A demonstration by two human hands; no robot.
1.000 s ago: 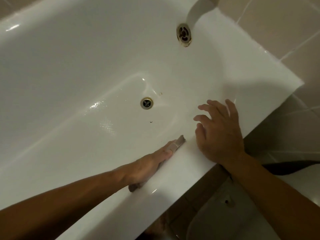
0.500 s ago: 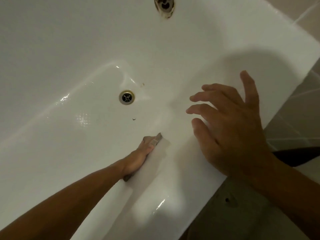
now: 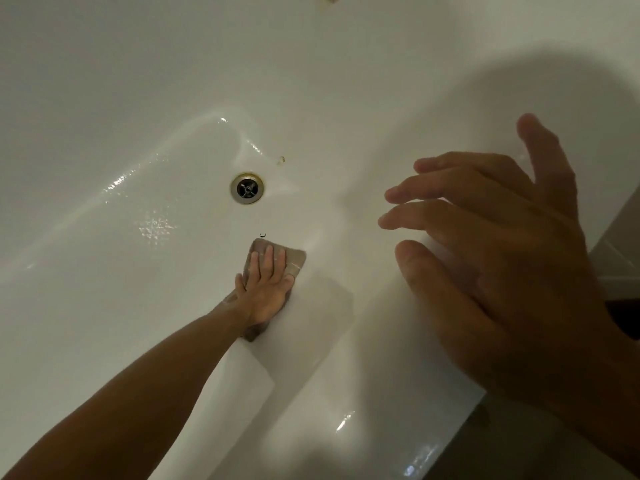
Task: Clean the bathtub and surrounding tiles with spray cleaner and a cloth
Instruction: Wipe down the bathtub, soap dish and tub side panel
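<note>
Pressing flat on a grey-brown cloth (image 3: 277, 259), the left hand (image 3: 265, 289) occupies the centre of the frame, its fingers straight and laid side by side over the fabric rather than curled round it. The cloth lies against the inner surface of the white bathtub (image 3: 138, 81), low on the near wall where it curves into the floor, just below the round metal drain (image 3: 247, 188); one corner of the fabric shows beyond the fingertips and another below the wrist. A small dark speck (image 3: 262, 234) sits between drain and cloth. The right hand (image 3: 512, 258) fills the right of the frame (much nearer the camera, hence its apparent size), fingers spread and relaxed, holding nothing; whether it touches the tub's rim cannot be told. Its shadow falls across the upper right of the tub. Glossy highlights mark the floor left of the drain.
</note>
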